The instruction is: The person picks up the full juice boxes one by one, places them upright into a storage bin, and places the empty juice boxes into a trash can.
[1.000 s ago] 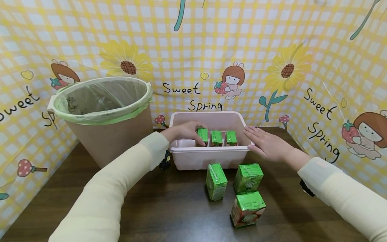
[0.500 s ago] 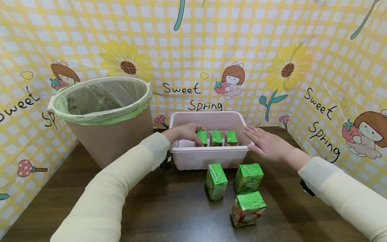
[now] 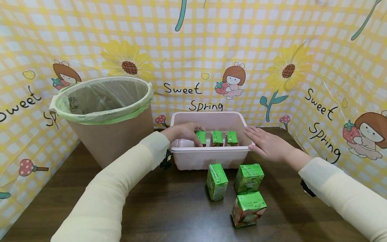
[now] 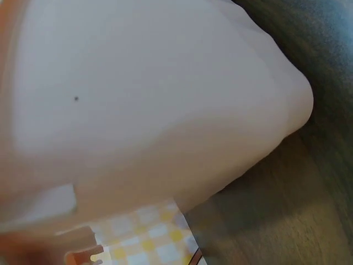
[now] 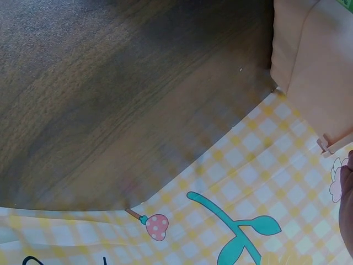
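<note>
My left hand (image 3: 188, 131) reaches into a pale pink plastic bin (image 3: 208, 159), thumb and fingers around a small green drink carton (image 3: 201, 138). To its right in the bin stand a second carton (image 3: 217, 138) and a third carton (image 3: 232, 138), in a row with gaps between them. With fingers extended, my right hand (image 3: 269, 144) rests at the bin's right rim. The left wrist view is mostly filled by the bin's outer wall (image 4: 154, 99); the right wrist view catches a corner of the bin (image 5: 325, 66) and a sliver of the hand.
In front of the bin, a narrow-side carton (image 3: 217, 183), a green carton (image 3: 249, 178) and a red-fronted carton (image 3: 248, 211) stand on the dark wooden table (image 3: 169, 208). A tall trash can (image 3: 121, 137) with a liner stands left. Checked cloth (image 3: 193, 40) hangs behind.
The carton in my left hand has shifted slightly left, away from the other two in the bin. My right hand stays at the rim, and the cartons outside have not moved.
</note>
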The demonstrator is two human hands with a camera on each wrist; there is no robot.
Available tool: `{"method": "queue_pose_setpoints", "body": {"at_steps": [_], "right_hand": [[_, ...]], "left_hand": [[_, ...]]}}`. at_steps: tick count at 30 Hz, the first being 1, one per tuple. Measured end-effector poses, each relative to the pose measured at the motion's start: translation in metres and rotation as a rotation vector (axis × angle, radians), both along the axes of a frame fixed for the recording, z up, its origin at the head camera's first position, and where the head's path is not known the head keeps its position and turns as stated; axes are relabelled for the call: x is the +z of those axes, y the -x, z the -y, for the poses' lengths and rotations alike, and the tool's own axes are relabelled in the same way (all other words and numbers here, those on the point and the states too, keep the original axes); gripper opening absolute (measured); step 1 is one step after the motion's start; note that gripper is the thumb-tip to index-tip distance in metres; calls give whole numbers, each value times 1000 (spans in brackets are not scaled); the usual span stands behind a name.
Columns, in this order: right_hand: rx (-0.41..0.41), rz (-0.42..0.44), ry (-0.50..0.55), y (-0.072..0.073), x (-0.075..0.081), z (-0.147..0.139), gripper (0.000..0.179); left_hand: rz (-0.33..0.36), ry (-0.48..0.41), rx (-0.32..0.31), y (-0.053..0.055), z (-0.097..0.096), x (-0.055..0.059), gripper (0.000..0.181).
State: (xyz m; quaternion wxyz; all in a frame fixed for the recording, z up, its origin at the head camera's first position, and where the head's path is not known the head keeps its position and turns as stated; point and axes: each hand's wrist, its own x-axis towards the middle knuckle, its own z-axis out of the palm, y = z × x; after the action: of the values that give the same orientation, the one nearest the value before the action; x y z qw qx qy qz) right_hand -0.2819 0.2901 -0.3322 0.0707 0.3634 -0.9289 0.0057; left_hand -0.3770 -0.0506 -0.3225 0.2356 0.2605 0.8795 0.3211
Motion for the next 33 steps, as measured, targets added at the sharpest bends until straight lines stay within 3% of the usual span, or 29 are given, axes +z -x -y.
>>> {"method": "queue_pose_setpoints", "body": {"at_steps": [8,19,28,33], "right_hand": [[4,-1,6,-1,0,0,62],[-5,0,7,-2,1,1,61],[1,1,7,-1,3,1,60],[-14,22,15,0,3,-1,62]], "left_hand": [[-29,54,17,4,6,-1,73],[2,33,16,1,6,7,73],[51,-59,39,-3,9,19,74],[25,-117,24,-1,14,23,75]]}}
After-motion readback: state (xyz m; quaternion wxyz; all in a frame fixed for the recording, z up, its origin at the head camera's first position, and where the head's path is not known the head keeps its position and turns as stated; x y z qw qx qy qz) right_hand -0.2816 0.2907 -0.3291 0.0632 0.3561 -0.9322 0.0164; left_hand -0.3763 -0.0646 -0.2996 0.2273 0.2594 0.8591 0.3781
